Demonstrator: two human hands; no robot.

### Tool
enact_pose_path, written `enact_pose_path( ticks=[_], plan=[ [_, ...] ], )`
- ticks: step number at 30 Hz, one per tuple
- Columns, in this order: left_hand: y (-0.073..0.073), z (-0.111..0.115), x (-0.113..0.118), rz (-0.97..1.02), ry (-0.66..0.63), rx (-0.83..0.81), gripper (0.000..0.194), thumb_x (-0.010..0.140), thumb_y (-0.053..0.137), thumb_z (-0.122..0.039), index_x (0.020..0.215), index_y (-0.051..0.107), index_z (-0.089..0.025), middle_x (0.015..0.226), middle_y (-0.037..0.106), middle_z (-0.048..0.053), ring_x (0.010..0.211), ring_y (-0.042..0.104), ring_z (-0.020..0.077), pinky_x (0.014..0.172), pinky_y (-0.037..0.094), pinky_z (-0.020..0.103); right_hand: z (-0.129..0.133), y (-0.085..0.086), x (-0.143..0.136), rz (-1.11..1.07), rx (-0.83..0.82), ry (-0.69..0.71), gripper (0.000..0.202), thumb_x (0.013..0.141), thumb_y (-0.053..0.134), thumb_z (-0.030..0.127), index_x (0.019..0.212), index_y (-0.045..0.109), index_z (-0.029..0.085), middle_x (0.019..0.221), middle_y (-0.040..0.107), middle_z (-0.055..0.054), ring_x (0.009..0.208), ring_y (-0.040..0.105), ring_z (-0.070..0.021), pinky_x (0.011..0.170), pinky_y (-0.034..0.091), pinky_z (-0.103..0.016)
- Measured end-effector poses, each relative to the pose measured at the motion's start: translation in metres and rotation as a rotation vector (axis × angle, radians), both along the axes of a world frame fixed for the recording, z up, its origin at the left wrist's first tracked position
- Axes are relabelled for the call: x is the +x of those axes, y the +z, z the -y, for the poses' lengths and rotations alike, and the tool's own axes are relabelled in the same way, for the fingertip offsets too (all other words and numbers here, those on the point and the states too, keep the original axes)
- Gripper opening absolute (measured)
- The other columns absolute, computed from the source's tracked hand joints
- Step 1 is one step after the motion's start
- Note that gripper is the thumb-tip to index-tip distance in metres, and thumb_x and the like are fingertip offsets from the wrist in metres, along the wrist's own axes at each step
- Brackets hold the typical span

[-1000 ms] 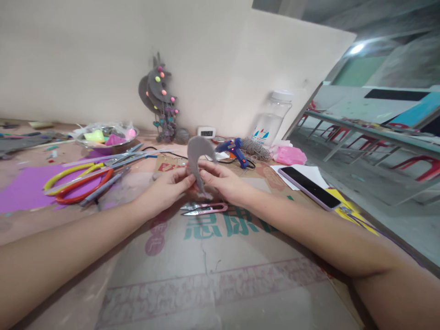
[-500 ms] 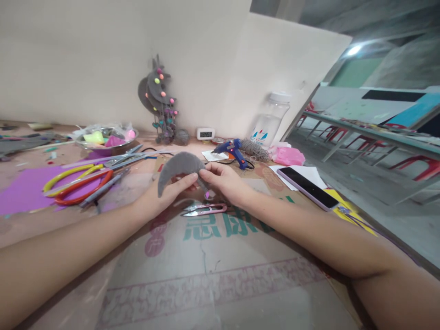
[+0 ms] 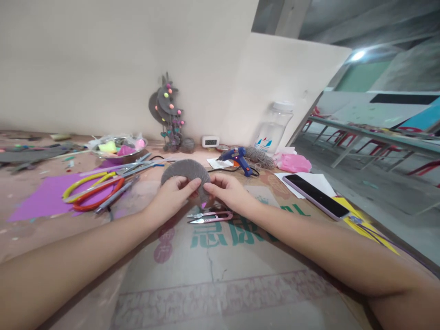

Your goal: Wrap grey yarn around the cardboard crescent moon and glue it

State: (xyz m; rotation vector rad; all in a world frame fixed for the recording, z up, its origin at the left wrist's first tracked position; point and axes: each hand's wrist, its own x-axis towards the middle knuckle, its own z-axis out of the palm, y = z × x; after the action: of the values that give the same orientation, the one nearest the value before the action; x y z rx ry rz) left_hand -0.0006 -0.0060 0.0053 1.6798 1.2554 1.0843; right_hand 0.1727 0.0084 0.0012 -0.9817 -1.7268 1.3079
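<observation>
A grey crescent-shaped felt piece (image 3: 185, 168) is held up between both hands, just over the cardboard. My left hand (image 3: 175, 195) pinches its lower edge, thumb in front. My right hand (image 3: 225, 190) pinches the right end, its thumb close to the left thumb. A small bit of pink-purple shows below the thumbs at the piece's lower tip. Right under the hands lie pink-handled thread snips (image 3: 211, 217), touched by neither hand. The fingers behind the felt are hidden.
Scissors with red and yellow handles (image 3: 99, 195) lie left on purple sheet (image 3: 37, 201). Behind stand a bowl (image 3: 129, 158), a decorated grey moon ornament (image 3: 167, 110), a small clock (image 3: 210, 141), a blue glue gun (image 3: 240, 160), grey yarn (image 3: 259, 156) and a bottle (image 3: 275, 128). A phone (image 3: 316, 197) lies right.
The grey felt piece has been turned, its arch now flatter and lower between the hands, and the left thumb is nearer the right. The whole view has shifted slightly.
</observation>
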Motion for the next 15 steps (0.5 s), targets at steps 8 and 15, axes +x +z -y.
enact_pose_path(
  ticks=[8,15],
  plan=[
    [-0.0103,-0.0096,0.0015,0.289,-0.147,-0.057,0.039,0.080,0.055,-0.051,0.084,0.061,-0.013,0.075,0.062,0.004,0.064,0.057,0.0128,0.061,0.046,0.025,0.0003,0.0010,0.0058,-0.051,0.068,-0.126,0.025,0.075,0.062,0.040,0.079,0.054,0.016,0.065,0.053,0.005,0.058,0.052,-0.0089,0.057,0.041,-0.022],
    [-0.0062,-0.0067,0.0008,0.464,-0.088,-0.100,0.043,0.083,0.050,-0.051,0.104,0.056,-0.013,0.082,0.062,0.005,0.067,0.058,0.0119,0.063,0.046,0.024,-0.0011,-0.0001,0.0080,-0.062,0.068,-0.169,0.026,0.075,0.063,0.040,0.076,0.053,0.017,0.061,0.053,0.005,0.056,0.049,-0.0084,0.057,0.040,-0.022]
  ],
)
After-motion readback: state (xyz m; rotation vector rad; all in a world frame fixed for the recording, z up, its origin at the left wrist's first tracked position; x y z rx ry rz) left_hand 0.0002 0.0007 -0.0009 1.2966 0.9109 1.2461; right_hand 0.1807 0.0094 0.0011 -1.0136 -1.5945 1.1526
